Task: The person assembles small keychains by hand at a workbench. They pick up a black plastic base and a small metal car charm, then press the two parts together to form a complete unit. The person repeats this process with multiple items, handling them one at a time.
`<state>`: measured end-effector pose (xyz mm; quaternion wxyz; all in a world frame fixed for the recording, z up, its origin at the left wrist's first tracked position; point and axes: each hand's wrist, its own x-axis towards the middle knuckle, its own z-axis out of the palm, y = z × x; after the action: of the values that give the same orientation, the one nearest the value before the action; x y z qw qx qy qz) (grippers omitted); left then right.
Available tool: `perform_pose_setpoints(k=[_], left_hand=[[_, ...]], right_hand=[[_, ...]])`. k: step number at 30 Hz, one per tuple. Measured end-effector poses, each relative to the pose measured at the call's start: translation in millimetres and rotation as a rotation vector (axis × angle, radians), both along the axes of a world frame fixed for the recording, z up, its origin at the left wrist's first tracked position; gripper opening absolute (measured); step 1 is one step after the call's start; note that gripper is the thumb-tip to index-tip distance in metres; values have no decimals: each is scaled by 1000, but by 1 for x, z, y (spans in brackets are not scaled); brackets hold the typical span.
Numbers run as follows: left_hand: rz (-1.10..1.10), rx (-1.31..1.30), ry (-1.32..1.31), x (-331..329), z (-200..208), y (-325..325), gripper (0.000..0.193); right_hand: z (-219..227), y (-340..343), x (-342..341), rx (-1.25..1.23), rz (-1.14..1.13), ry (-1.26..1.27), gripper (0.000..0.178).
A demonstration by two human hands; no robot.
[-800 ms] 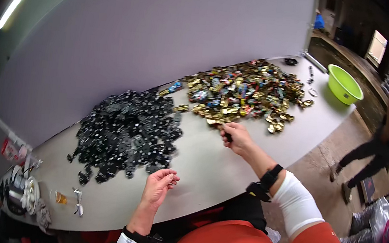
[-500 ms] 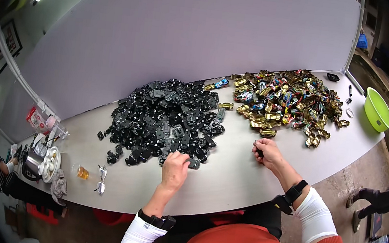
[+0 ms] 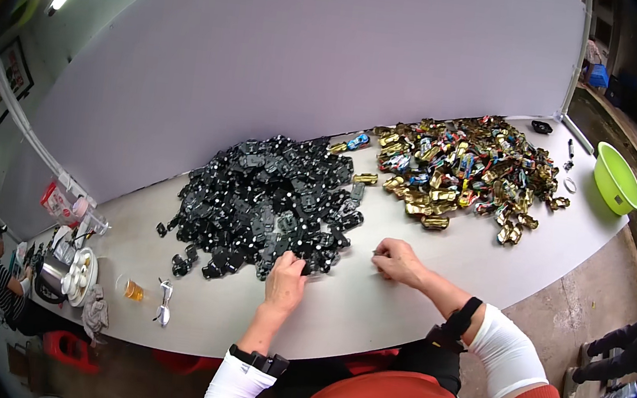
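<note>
A heap of black toy car bases (image 3: 255,200) with small white spots lies left of centre on the table. My left hand (image 3: 285,283) is at its near edge, fingers closed on a black toy car base (image 3: 306,270) that shows at the fingertips. Right of the heap, over bare tabletop, my right hand (image 3: 399,262) is pinched; a sliver of something dark shows at its fingertips, too small to name. A second heap, of gold and multicoloured toy car bodies (image 3: 463,168), lies farther right. One gold car body (image 3: 365,178) sits between the heaps, and a blue one (image 3: 358,141) lies behind it.
A lime-green basin (image 3: 618,180) stands at the table's right end. To the left are glasses (image 3: 164,303), a cup of amber drink (image 3: 133,289), a tray of white cups (image 3: 79,278) and a kettle (image 3: 52,276). A grey panel (image 3: 311,57) borders the back. Another person (image 3: 4,281) sits far left.
My right hand has moved left, from near the gold heap toward the black heap, and turned palm down. My left hand stays by the black heap; the view has shifted slightly.
</note>
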<state>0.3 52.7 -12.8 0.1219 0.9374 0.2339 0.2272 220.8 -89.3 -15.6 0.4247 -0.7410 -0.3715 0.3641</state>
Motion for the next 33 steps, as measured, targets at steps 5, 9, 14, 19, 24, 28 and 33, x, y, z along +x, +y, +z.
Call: perform_pose_setpoints(k=[5, 9, 14, 19, 24, 28, 33], left_hand=[[90, -131, -35, -3, -1, -5, 36], [73, -650, -381, -9, -8, -5, 33], [-237, -2008, -659, -19, 24, -15, 31], [-196, -2129, -668, -27, 14, -26, 28], [-65, -2151, -602, -20, 3, -34, 29], [-27, -2101, -498, -4, -2, -40, 28], [28, -2005, -438, -3, -14, -46, 27]], right_hand=[[-11, -1, 5, 72, 88, -449, 20], [0, -19, 57, 47, -94, -779, 17], [17, -47, 99, -78, -130, -1064, 17], [13, -45, 96, -54, -66, -1065, 10], [45, -31, 55, -121, 122, -68, 11], [24, -30, 66, -186, 97, 196, 10], [22, -29, 83, -93, -26, -472, 28]])
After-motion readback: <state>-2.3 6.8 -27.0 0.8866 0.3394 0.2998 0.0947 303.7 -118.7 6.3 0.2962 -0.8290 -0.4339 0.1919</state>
